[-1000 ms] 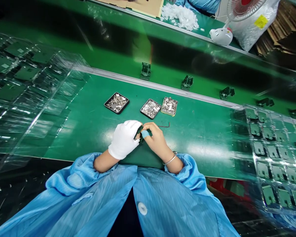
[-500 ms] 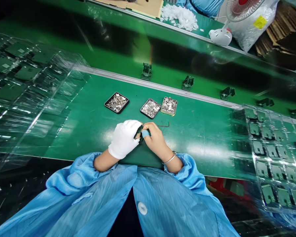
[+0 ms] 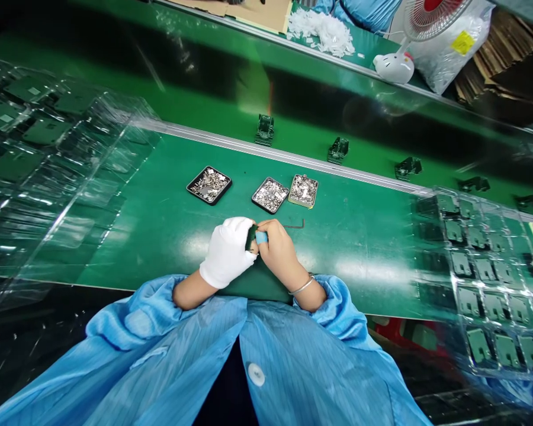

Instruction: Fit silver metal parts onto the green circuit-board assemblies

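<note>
My left hand (image 3: 227, 251), in a white glove, is closed around a small dark green part (image 3: 250, 235) held just above the green bench. My right hand (image 3: 279, 248) is bare except for a blue finger cot on the thumb. Its fingers pinch the same part from the right, so both hands meet at the bench's near middle. Most of the part is hidden between the fingers. A thin dark hex key (image 3: 295, 224) lies on the mat just beyond my right hand.
Three small trays of silvery metal pieces (image 3: 209, 184) (image 3: 270, 194) (image 3: 304, 190) sit beyond my hands. Clear blister trays holding green parts lie at left (image 3: 48, 154) and right (image 3: 484, 278). Dark green assemblies (image 3: 263, 129) stand along the conveyor belt (image 3: 204, 109). A fan (image 3: 421, 18) stands far right.
My hands have closed tighter together around the small part and shifted slightly right. Nothing else has moved.
</note>
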`<state>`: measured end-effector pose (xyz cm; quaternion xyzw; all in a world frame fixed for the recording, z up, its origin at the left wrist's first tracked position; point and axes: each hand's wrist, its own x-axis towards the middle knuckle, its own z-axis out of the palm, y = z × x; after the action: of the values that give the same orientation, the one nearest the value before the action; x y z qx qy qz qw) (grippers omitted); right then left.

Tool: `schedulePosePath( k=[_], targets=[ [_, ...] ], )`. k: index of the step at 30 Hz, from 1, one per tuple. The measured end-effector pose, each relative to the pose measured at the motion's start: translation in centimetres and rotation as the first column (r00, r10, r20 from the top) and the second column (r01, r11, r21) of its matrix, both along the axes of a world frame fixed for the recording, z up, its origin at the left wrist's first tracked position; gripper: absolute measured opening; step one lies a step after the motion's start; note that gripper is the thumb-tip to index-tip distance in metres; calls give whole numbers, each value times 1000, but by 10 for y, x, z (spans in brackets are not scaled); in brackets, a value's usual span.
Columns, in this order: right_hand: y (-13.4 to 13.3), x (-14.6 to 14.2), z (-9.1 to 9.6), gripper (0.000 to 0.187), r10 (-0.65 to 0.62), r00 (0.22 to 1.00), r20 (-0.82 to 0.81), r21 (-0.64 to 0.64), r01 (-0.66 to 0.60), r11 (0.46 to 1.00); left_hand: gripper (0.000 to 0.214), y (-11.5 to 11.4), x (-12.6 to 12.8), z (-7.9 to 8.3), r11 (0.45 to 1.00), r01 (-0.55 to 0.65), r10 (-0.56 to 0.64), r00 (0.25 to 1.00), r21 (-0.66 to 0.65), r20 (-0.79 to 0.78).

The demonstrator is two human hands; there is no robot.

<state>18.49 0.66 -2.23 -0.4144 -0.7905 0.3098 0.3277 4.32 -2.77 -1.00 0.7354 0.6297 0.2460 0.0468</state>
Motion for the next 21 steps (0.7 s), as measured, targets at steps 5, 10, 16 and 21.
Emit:
schedulePosePath(
  k=[5,10,16,21],
  targets=[
    [7,3,3,20,24,1000,-2,-56,-24,998,47,-1,-16,-8,985,164,-143,955,-58,259],
    [9,6,7,34,109,994,15,-79,-107,991,47,-6,-23,-14,981,174,-131,916,-81,380],
    [4,1,18,43,138,977,160,-27,-136,990,37,-3,-22,-11,965,160,-39,875,-210,483],
    [3,-8,22,39,142,951,276,-29,-140,990,21,5,-19,-10,953,52,78,909,-298,409]
  ],
)
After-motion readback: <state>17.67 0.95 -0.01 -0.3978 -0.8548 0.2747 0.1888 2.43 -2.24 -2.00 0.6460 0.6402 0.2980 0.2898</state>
